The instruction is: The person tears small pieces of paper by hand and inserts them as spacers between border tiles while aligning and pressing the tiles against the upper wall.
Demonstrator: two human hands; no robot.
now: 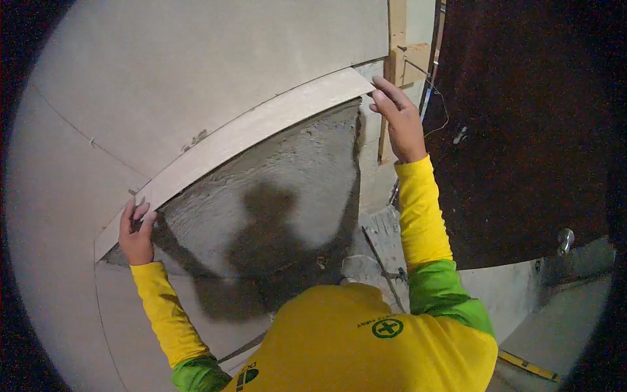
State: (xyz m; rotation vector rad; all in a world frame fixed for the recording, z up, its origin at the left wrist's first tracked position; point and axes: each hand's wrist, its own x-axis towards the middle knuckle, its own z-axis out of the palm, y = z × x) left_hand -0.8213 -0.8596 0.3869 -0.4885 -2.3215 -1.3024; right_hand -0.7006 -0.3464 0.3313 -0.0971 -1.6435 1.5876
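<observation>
A long, pale tile strip point(261, 130) lies along the bottom edge of the large wall tiles, its left end lower in the picture. My left hand point(137, 235) grips it near the left end, fingers at its upper edge and thumb below. At the other end, the thumb and fingers of my right hand point(400, 121) close on the corner. Beneath the strip is a rough grey mortar surface point(313, 157), with my shadow falling across it. Part of each hand's contact with the strip is hidden.
Large pale tiles point(215, 65) cover the wall above. A wooden strip with a block point(413, 62), a nail and loose wire stands right of my right hand. Farther right is a dark door point(522, 144) with a round metal knob point(565, 240). A yellow spirit level point(528, 366) lies at lower right.
</observation>
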